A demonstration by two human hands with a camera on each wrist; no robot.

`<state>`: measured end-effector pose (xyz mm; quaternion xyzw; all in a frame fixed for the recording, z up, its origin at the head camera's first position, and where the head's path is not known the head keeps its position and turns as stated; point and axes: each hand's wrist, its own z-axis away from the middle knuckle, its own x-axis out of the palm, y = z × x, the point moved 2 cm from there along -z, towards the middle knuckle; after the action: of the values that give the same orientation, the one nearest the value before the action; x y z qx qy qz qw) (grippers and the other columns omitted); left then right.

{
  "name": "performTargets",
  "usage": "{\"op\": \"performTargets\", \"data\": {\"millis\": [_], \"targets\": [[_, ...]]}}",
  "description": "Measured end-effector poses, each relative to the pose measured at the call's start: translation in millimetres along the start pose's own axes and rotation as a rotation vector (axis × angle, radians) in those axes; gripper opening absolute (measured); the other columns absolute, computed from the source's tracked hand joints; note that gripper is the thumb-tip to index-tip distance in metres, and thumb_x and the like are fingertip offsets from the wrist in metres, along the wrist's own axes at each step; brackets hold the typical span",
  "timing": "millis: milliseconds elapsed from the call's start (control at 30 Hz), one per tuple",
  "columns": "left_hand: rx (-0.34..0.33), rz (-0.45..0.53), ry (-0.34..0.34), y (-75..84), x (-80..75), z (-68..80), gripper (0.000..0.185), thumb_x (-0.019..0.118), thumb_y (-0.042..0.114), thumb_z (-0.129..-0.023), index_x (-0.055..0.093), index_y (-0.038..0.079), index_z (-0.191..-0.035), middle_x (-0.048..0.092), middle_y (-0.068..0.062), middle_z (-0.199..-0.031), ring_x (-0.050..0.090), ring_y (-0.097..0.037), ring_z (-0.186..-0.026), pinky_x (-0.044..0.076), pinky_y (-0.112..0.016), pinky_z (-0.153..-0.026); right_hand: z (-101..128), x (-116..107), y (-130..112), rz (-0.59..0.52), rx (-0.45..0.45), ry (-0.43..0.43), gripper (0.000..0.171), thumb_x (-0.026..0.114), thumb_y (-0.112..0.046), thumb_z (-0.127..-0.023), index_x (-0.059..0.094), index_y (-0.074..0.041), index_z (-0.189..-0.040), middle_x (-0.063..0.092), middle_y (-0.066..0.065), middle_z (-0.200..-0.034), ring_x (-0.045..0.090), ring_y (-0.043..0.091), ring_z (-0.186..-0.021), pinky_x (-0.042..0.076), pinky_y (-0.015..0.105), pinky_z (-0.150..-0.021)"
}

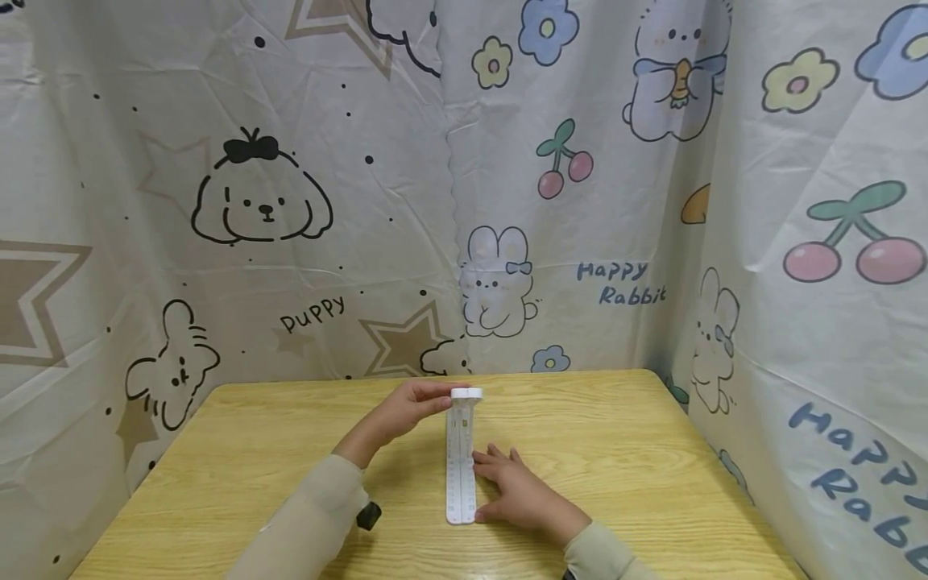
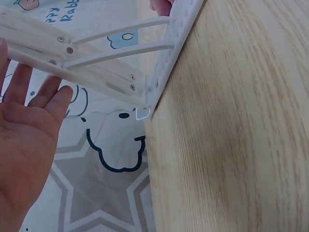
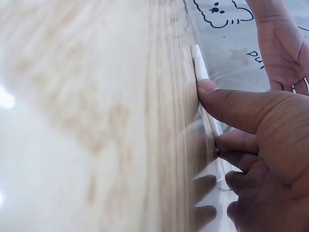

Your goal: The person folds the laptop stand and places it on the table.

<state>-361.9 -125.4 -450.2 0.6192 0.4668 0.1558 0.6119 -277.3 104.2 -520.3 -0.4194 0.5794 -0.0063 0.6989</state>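
A white folding stand [image 1: 460,487] is upright on the table, its long slotted base pointing toward me and a panel raised at the back. Two thin struts [image 2: 120,53] join panel and base in the left wrist view, with small screws at the joints. My left hand [image 1: 406,409] holds the top end of the raised panel between thumb and fingers; the thumb is out of the left wrist view. Along the base's right edge, my right hand [image 1: 522,493] rests with spread fingers, the thumb touching near the front corner. The right wrist view shows the base's edge [image 3: 202,70] under that thumb.
The stand is on a yellow wood-grain table [image 1: 616,451]. Printed curtains [image 1: 406,201] hang behind and at both sides of it. A small black object [image 1: 368,515] sits at my left sleeve.
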Motion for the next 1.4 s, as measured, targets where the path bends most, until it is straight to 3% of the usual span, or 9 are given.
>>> {"op": "performTargets", "data": {"millis": [300, 433, 567, 767, 900, 1000, 1200, 1400], "targets": [[0.008, -0.054, 0.118, 6.6, 13.8, 6.9, 0.038, 0.058, 0.029, -0.105, 0.065, 0.014, -0.14, 0.065, -0.005, -0.14, 0.061, -0.022, -0.129, 0.05, -0.043, -0.11, 2, -11, 6, -0.056, -0.016, -0.04, 0.062, 0.08, -0.033, -0.088, 0.061, -0.007, -0.142, 0.046, 0.011, -0.158, 0.024, 0.041, -0.154, 0.008, 0.063, -0.125], [-0.006, -0.107, 0.174, 12.6, 16.6, 11.5, 0.039, 0.06, 0.032, -0.105, 0.065, 0.014, -0.139, 0.064, -0.003, -0.141, 0.057, -0.024, -0.134, 0.046, -0.049, -0.113, 0, -20, 10, -0.102, 0.025, -0.038, 0.05, 0.074, -0.031, -0.095, 0.065, -0.008, -0.138, 0.052, 0.006, -0.154, 0.032, 0.037, -0.152, 0.02, 0.059, -0.125], [0.003, -0.139, 0.22, 13.8, 13.9, 15.3, 0.037, 0.063, 0.027, -0.103, 0.066, 0.012, -0.137, 0.064, -0.003, -0.141, 0.053, -0.026, -0.138, 0.04, -0.055, -0.116, -6, -29, 13, -0.134, 0.016, -0.011, 0.044, 0.071, -0.029, -0.097, 0.066, -0.005, -0.134, 0.058, 0.01, -0.148, 0.046, 0.037, -0.143, 0.034, 0.058, -0.119], [0.005, -0.139, 0.261, 7.5, 16.2, 18.0, 0.039, 0.068, 0.014, -0.1, 0.065, 0.01, -0.138, 0.059, -0.013, -0.146, 0.05, -0.033, -0.14, 0.038, -0.056, -0.118, -18, -42, 20, -0.125, -0.004, 0.163, 0.03, 0.07, -0.023, -0.098, 0.071, -0.008, -0.124, 0.062, 0.008, -0.142, 0.053, 0.036, -0.136, 0.041, 0.059, -0.114], [-0.051, -0.153, 0.345, -3.1, 21.2, 22.0, 0.048, 0.073, 0.015, -0.096, 0.06, 0.009, -0.142, 0.057, -0.013, -0.147, 0.051, -0.034, -0.139, 0.039, -0.052, -0.118, -27, -46, 21, -0.157, -0.015, 0.329, 0.025, 0.075, -0.021, -0.095, 0.074, -0.011, -0.118, 0.064, 0.005, -0.139, 0.054, 0.032, -0.135, 0.041, 0.058, -0.115], [-0.103, -0.174, 0.394, -10.3, 24.9, 24.3, 0.052, 0.076, 0.019, -0.095, 0.058, 0.009, -0.142, 0.057, -0.012, -0.147, 0.052, -0.036, -0.138, 0.04, -0.052, -0.117, -34, -46, 22, -0.169, -0.021, 0.399, 0.027, 0.078, -0.023, -0.092, 0.075, -0.011, -0.116, 0.063, 0.005, -0.14, 0.054, 0.032, -0.136, 0.041, 0.057, -0.114], [-0.191, -0.278, 0.389, -19.7, 30.0, 23.5, 0.037, 0.08, 0.023, -0.091, 0.068, 0.006, -0.122, 0.055, -0.015, -0.149, 0.047, -0.039, -0.141, 0.041, -0.057, -0.115, -47, -42, 29, -0.23, -0.003, 0.444, 0.027, 0.079, -0.028, -0.091, 0.077, -0.011, -0.112, 0.059, 0.002, -0.146, 0.047, 0.032, -0.142, 0.037, 0.058, -0.117], [-0.237, -0.366, 0.317, -30.0, 32.7, 21.4, 0.025, 0.081, 0.023, -0.089, 0.074, 0.006, -0.106, 0.049, -0.019, -0.154, 0.04, -0.046, -0.144, 0.031, -0.064, -0.119, -55, -35, 34, -0.257, -0.026, 0.353, 0.024, 0.081, -0.026, -0.089, 0.077, -0.017, -0.111, 0.048, 0.003, -0.158, 0.037, 0.034, -0.149, 0.031, 0.059, -0.121]]}}
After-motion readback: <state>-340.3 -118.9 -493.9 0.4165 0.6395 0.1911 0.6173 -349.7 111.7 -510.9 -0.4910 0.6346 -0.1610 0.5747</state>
